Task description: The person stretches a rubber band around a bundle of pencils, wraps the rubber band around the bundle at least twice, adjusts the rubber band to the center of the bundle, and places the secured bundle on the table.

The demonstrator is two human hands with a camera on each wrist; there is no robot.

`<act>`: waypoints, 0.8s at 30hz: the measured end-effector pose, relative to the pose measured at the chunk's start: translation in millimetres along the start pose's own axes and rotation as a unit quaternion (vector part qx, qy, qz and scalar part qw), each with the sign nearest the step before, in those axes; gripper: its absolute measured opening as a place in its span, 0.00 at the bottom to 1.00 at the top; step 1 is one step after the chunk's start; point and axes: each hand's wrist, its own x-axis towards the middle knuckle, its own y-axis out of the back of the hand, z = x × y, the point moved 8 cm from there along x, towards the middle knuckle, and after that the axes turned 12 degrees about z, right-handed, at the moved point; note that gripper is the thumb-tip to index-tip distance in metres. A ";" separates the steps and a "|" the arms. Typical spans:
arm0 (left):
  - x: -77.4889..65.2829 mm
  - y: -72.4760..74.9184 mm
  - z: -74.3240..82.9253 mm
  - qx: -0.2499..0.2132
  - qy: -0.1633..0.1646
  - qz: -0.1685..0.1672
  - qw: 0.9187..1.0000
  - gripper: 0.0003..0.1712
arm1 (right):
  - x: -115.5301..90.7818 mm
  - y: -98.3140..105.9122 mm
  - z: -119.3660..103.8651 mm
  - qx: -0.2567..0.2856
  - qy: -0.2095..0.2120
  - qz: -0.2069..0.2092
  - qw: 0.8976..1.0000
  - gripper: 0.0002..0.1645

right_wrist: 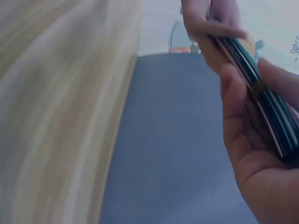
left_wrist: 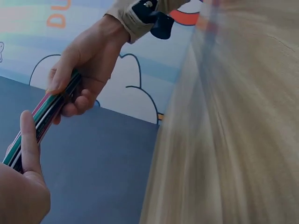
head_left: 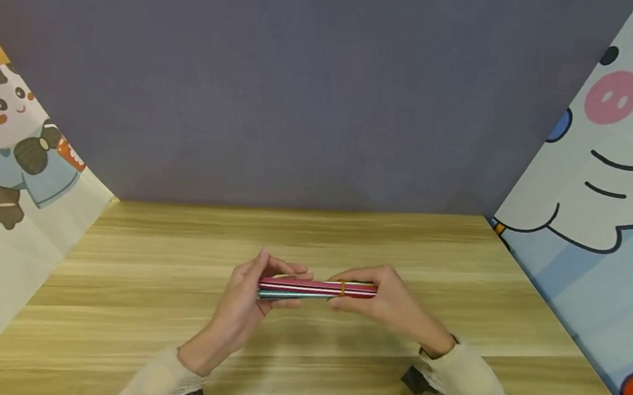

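A bundle of striped pencils [head_left: 315,288], pink, white, dark and green, is held level above the table between both hands. A thin yellowish rubber band [head_left: 342,288] circles it toward its right end. My right hand [head_left: 384,298] grips that end, thumb and fingers on opposite sides near the band. At the other end, my left hand [head_left: 243,289] holds the pencils between its thumb and fingers, the fingers fairly straight. The left wrist view shows the left thumb [left_wrist: 29,142] lying against the bundle. Both pencil ends are partly hidden by the hands.
A wood-grain table [head_left: 164,323] lies beneath the hands. Behind it rises a grey panel [head_left: 304,93]. Cartoon-printed walls stand at the left [head_left: 30,225] and right [head_left: 563,275]. Black wrist mounts [head_left: 417,380] sit at the beige sleeves [head_left: 482,389].
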 end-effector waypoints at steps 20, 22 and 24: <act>-4.4 -3.8 12.0 -0.017 -0.037 -0.025 0.999 0.30 | -5.5 1.7 -17.1 -0.074 0.096 0.016 0.993 0.18; -5.4 -5.7 8.9 -0.015 -0.033 -0.030 0.999 0.30 | -6.5 -3.5 -16.7 -0.062 0.096 0.004 0.993 0.17; -6.3 -8.4 4.6 -0.011 -0.025 -0.038 0.999 0.30 | -7.7 -9.2 -16.7 -0.052 0.101 -0.012 0.993 0.17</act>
